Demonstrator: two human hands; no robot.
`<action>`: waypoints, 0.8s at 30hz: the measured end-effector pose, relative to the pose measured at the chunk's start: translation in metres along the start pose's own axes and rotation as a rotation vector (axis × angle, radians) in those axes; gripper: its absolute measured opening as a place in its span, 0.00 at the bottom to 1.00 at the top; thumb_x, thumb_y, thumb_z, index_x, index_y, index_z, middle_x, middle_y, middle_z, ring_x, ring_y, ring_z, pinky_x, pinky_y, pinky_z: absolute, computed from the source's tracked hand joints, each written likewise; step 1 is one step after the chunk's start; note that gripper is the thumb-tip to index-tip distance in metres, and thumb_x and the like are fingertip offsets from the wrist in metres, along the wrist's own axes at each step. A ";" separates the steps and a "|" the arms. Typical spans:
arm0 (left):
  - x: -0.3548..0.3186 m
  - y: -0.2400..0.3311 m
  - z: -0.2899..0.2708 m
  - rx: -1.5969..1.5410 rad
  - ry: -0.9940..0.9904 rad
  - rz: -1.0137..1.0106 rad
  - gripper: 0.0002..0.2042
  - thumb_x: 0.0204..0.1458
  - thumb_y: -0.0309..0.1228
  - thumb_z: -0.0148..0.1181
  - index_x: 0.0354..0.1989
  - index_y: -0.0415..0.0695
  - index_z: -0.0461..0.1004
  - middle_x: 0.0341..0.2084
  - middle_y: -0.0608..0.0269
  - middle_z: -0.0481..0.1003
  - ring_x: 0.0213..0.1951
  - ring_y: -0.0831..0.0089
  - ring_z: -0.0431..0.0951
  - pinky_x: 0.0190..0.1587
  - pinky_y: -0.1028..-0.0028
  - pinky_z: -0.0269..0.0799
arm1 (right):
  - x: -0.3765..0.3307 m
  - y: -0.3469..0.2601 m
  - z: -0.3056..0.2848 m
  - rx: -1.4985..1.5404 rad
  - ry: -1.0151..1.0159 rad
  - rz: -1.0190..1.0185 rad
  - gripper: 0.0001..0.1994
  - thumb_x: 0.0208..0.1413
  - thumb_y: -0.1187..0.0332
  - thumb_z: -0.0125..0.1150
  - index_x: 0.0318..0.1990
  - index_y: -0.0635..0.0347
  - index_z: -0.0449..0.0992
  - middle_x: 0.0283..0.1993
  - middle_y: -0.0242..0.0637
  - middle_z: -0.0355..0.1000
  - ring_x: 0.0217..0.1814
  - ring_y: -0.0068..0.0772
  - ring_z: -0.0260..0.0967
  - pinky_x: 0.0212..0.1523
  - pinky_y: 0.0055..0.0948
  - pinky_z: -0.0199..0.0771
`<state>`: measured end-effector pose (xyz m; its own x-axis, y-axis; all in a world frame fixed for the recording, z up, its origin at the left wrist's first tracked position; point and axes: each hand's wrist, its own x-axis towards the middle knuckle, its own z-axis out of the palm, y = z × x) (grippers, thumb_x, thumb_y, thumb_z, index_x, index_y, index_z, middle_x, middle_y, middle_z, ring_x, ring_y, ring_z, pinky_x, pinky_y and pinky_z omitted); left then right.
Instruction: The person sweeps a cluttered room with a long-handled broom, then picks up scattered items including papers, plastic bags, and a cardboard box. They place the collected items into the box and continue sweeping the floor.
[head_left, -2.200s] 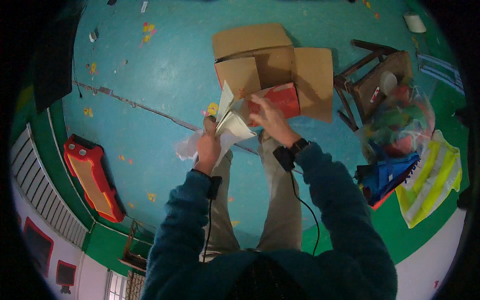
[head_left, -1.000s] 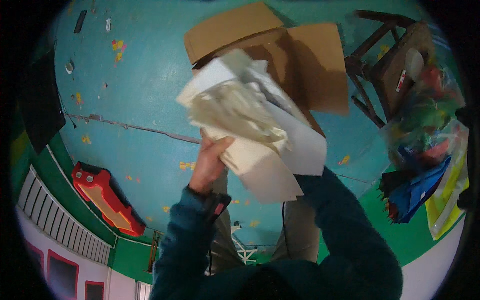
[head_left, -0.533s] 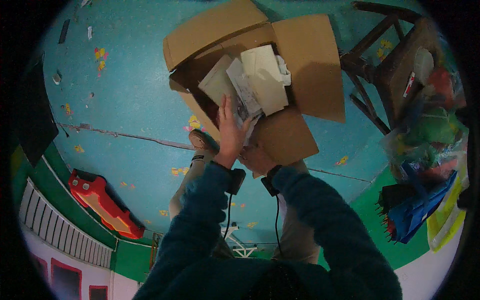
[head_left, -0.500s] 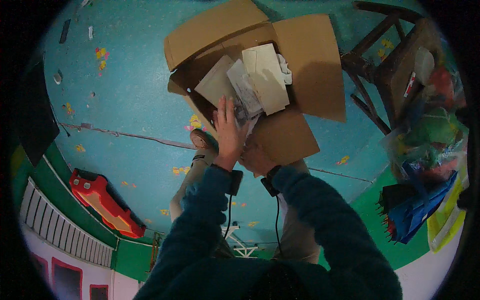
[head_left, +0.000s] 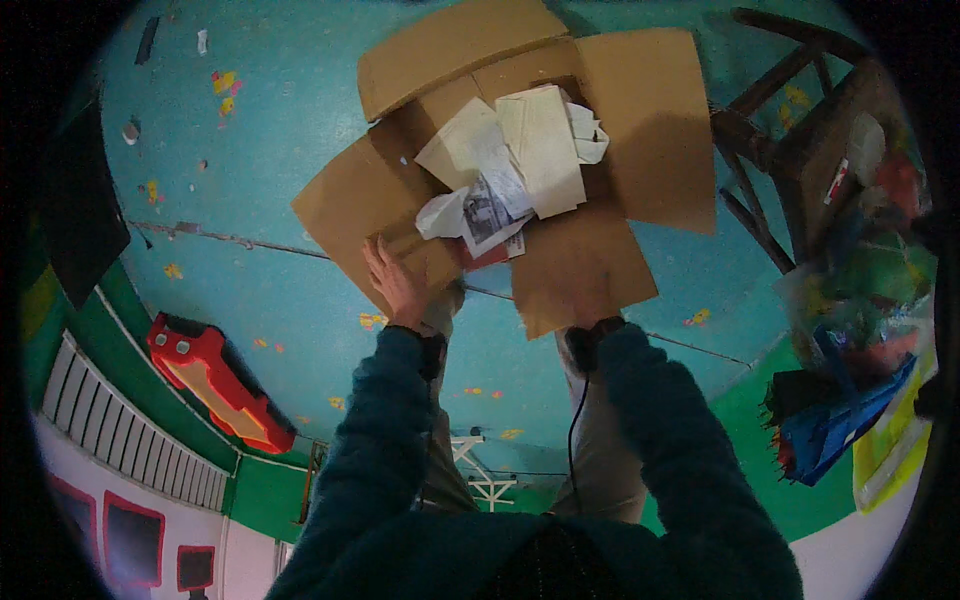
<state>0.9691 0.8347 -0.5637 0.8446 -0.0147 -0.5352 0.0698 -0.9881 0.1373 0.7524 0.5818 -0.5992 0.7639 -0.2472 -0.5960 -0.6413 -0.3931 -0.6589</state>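
Note:
An open cardboard box stands on the floor in front of me, its flaps spread outward. Inside lie cream-coloured folded papers, a printed sheet and crumpled white paper. My left hand rests at the near edge of the left flap, fingers stretched out and holding nothing. Over the near flap is my right hand; motion blur hides how its fingers are set. Part of something reddish shows under the papers at the box's near side.
A dark wooden stool lies on its side to the right. Near it are clear plastic bags, a blue umbrella and a yellow reflective vest. On the left, a red and orange plastic piece lies by the white railing.
My left hand has left the papers and moved left and nearer. My right hand has moved right, onto the near flap. The left flap now lies folded outward, and more white paper shows.

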 end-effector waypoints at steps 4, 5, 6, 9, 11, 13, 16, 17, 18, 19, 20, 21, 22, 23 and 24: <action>0.018 -0.003 0.016 -0.228 0.074 -0.059 0.41 0.41 0.38 0.67 0.62 0.39 0.51 0.64 0.48 0.48 0.64 0.49 0.50 0.61 0.54 0.52 | 0.021 0.022 -0.054 -0.260 0.326 0.268 0.36 0.51 0.48 0.57 0.60 0.66 0.56 0.57 0.57 0.60 0.60 0.56 0.56 0.60 0.44 0.58; 0.021 -0.002 0.016 -0.206 0.115 -0.029 0.41 0.41 0.39 0.67 0.62 0.38 0.51 0.63 0.47 0.49 0.64 0.48 0.50 0.61 0.55 0.53 | 0.027 0.024 -0.064 -0.182 0.284 0.443 0.37 0.51 0.48 0.58 0.60 0.67 0.57 0.57 0.57 0.60 0.61 0.57 0.55 0.60 0.44 0.58; 0.024 0.000 0.016 -0.170 0.093 -0.061 0.41 0.42 0.41 0.67 0.62 0.38 0.52 0.63 0.45 0.49 0.63 0.48 0.51 0.61 0.57 0.54 | 0.033 0.027 -0.070 -0.148 0.266 0.555 0.38 0.50 0.48 0.58 0.60 0.68 0.57 0.58 0.58 0.59 0.61 0.58 0.54 0.61 0.44 0.57; 0.037 0.001 0.019 0.067 0.163 0.004 0.40 0.42 0.44 0.65 0.60 0.34 0.54 0.61 0.43 0.52 0.62 0.47 0.53 0.61 0.60 0.54 | 0.047 0.046 -0.069 -0.133 0.228 0.678 0.34 0.49 0.50 0.59 0.57 0.68 0.62 0.54 0.59 0.64 0.56 0.59 0.60 0.58 0.46 0.60; 0.057 0.003 0.037 -0.015 0.228 -0.087 0.40 0.41 0.45 0.65 0.59 0.32 0.56 0.59 0.43 0.56 0.60 0.47 0.57 0.61 0.60 0.55 | 0.054 0.073 -0.056 -0.207 0.124 0.595 0.31 0.51 0.52 0.57 0.56 0.66 0.64 0.55 0.56 0.65 0.57 0.56 0.59 0.58 0.44 0.61; 0.073 -0.010 0.058 -0.014 0.226 -0.131 0.40 0.41 0.45 0.65 0.58 0.31 0.57 0.56 0.43 0.60 0.58 0.48 0.60 0.60 0.60 0.56 | 0.055 0.108 -0.051 -0.257 -0.027 0.406 0.28 0.53 0.54 0.54 0.57 0.64 0.65 0.57 0.52 0.64 0.63 0.52 0.55 0.59 0.40 0.60; 0.100 -0.047 0.100 -0.081 0.083 -0.050 0.39 0.41 0.44 0.65 0.57 0.31 0.58 0.52 0.44 0.65 0.54 0.52 0.65 0.57 0.59 0.59 | 0.055 0.140 -0.034 -0.366 -0.016 -0.005 0.21 0.52 0.55 0.55 0.48 0.60 0.73 0.50 0.50 0.69 0.53 0.51 0.64 0.53 0.46 0.64; 0.115 -0.058 0.117 -0.211 -0.012 -0.021 0.38 0.41 0.43 0.65 0.57 0.32 0.58 0.50 0.45 0.67 0.52 0.54 0.66 0.56 0.59 0.60 | 0.057 0.144 -0.032 -0.302 -0.025 -0.082 0.20 0.56 0.57 0.50 0.52 0.59 0.70 0.54 0.47 0.66 0.57 0.48 0.61 0.58 0.41 0.59; 0.124 -0.064 0.135 -0.288 0.028 0.097 0.36 0.42 0.43 0.65 0.56 0.32 0.59 0.50 0.46 0.67 0.51 0.54 0.67 0.55 0.59 0.61 | 0.058 0.143 -0.035 -0.261 -0.020 -0.146 0.20 0.60 0.60 0.45 0.56 0.58 0.67 0.59 0.43 0.64 0.61 0.45 0.58 0.64 0.36 0.54; 0.128 -0.071 0.149 -0.317 0.016 0.122 0.35 0.43 0.42 0.64 0.56 0.33 0.60 0.49 0.46 0.68 0.50 0.54 0.67 0.54 0.59 0.62 | 0.062 0.137 -0.033 -0.020 -0.030 -0.108 0.20 0.59 0.62 0.45 0.57 0.57 0.67 0.59 0.41 0.63 0.61 0.40 0.58 0.64 0.35 0.54; 0.133 -0.078 0.159 -0.366 0.001 0.134 0.33 0.44 0.42 0.63 0.56 0.34 0.61 0.49 0.47 0.68 0.50 0.54 0.68 0.53 0.59 0.63 | 0.065 0.129 -0.039 0.001 -0.002 -0.089 0.19 0.58 0.62 0.46 0.56 0.57 0.68 0.58 0.42 0.64 0.59 0.41 0.60 0.61 0.36 0.56; 0.136 -0.083 0.168 -0.405 -0.011 0.144 0.32 0.45 0.41 0.62 0.55 0.35 0.61 0.48 0.47 0.69 0.49 0.54 0.68 0.52 0.59 0.63 | 0.066 0.115 -0.042 0.010 0.029 -0.083 0.19 0.57 0.61 0.47 0.55 0.57 0.68 0.56 0.43 0.65 0.57 0.42 0.62 0.59 0.38 0.59; 0.137 -0.088 0.171 -0.434 -0.020 0.148 0.30 0.46 0.41 0.61 0.55 0.35 0.62 0.48 0.48 0.69 0.48 0.54 0.69 0.52 0.59 0.64 | 0.067 0.098 -0.044 0.024 0.057 -0.092 0.19 0.56 0.61 0.49 0.54 0.58 0.69 0.55 0.43 0.66 0.56 0.43 0.63 0.56 0.40 0.61; 0.136 -0.092 0.172 -0.458 -0.016 0.155 0.29 0.47 0.40 0.60 0.55 0.36 0.63 0.47 0.49 0.70 0.48 0.54 0.69 0.51 0.59 0.65 | 0.069 0.083 -0.049 0.031 0.079 -0.102 0.19 0.56 0.61 0.50 0.53 0.58 0.69 0.53 0.44 0.68 0.54 0.45 0.65 0.53 0.42 0.63; 0.132 -0.096 0.170 -0.475 -0.010 0.159 0.27 0.48 0.40 0.59 0.54 0.37 0.64 0.47 0.49 0.70 0.47 0.54 0.70 0.50 0.59 0.66 | 0.069 0.070 -0.054 0.040 0.089 -0.108 0.18 0.55 0.61 0.51 0.51 0.58 0.70 0.52 0.45 0.69 0.52 0.46 0.66 0.50 0.43 0.66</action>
<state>0.9837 0.9020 -0.7894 0.8596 -0.1634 -0.4842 0.1765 -0.7943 0.5813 0.7640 0.4898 -0.6612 0.8309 -0.2840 -0.4784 -0.5558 -0.3863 -0.7361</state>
